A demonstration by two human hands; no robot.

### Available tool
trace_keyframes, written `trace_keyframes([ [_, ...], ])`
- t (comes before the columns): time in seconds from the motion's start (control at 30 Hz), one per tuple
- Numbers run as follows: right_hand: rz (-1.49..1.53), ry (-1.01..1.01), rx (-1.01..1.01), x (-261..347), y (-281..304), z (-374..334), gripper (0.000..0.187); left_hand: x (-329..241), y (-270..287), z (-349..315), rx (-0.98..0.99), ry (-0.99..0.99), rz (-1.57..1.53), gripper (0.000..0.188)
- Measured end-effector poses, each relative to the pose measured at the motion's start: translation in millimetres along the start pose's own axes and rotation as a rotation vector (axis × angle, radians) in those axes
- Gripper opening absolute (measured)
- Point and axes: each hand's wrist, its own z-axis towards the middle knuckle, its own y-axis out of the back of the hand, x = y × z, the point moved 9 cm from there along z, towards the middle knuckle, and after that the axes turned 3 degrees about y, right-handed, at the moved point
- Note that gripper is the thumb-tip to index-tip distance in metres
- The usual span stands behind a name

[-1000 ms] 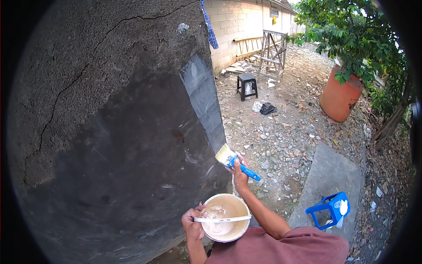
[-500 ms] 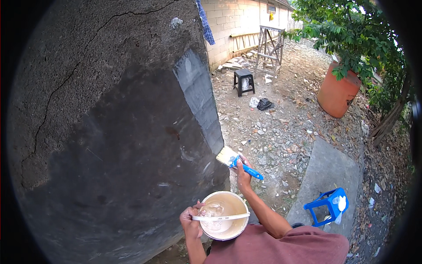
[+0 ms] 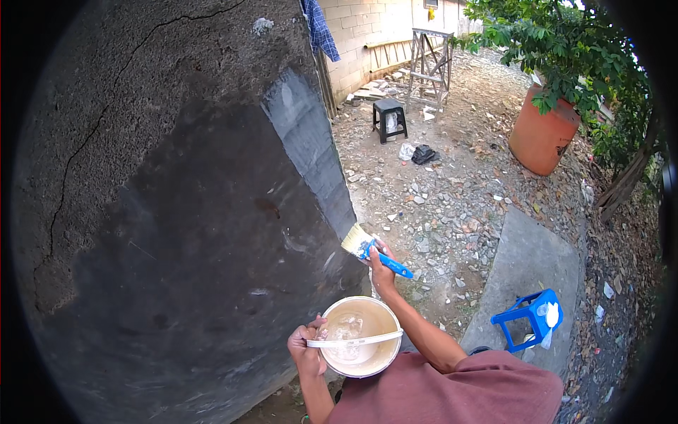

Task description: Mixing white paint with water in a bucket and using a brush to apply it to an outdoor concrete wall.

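Note:
My right hand (image 3: 382, 266) grips a wide paintbrush (image 3: 364, 244) with a blue handle and pale bristles. Its bristle tips touch the right edge of a dark wall (image 3: 212, 233), at the lower end of a lighter grey painted strip (image 3: 307, 141). In my left hand (image 3: 307, 348) is a white bucket (image 3: 385, 319), held by the rim and handle at its left side. Whitish liquid lies in the bottom of the bucket, and its inner wall is smeared. The bucket is close to my body, just below the brush.
A blue stool (image 3: 530, 319) with a bag on it stands on a concrete slab (image 3: 540, 247) at right. Farther off are a black stool (image 3: 388, 116), a wooden trestle (image 3: 429, 71), an orange drum (image 3: 542, 134) and a tree (image 3: 565, 56). Stones litter the ground. A long crack (image 3: 99, 116) runs across the upper wall.
The brush and my right hand have shifted slightly up and left. The bucket has risen a little in view, while the background has slid upward. Both hands keep their hold.

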Motion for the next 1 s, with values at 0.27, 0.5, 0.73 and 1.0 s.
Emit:
trace_keyframes([
  [0.27, -0.134, 0.018, -0.046, -5, 33, -2, 0.041, 0, -6, 3, -0.010, 0.017, 0.024, 0.037],
  [0.5, -0.067, 0.085, -0.029, 64, -13, 8, 0.040, 0, -8, 4, 0.009, 0.004, 0.025, 0.037],
  [0.73, -0.025, 0.060, 0.004, 30, -4, 15, 0.043, -1, -7, 5, 0.015, 0.012, 0.033, 0.037],
  [1.0, -0.088, -0.045, -0.074, -29, 48, -9, 0.039, -4, -3, 7, -0.005, 0.017, 0.026, 0.038],
])
